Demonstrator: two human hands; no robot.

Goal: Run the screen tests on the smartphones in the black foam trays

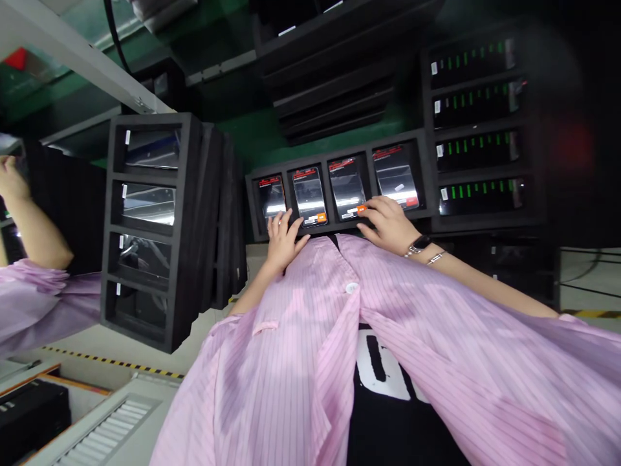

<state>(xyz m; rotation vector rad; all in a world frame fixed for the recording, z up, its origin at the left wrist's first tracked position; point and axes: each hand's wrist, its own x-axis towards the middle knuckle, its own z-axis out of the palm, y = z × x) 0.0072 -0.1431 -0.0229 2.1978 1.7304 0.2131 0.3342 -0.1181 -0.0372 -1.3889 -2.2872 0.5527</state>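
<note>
A black foam tray in front of me holds several smartphones in separate slots, their dark screens showing red text at the top. My left hand lies over the lower end of the leftmost phone, fingers spread and holding nothing. Beside it is a second phone with an orange button on its screen. My right hand, wearing a dark watch and a bracelet, has its fingers apart at the orange button of the third phone. Just above that hand lies the rightmost phone, with a red-orange button.
Stacked black foam trays of phones stand at the left. At the right, another tray holds phones showing green bars. More dark trays are piled behind. A co-worker's arm is at the far left.
</note>
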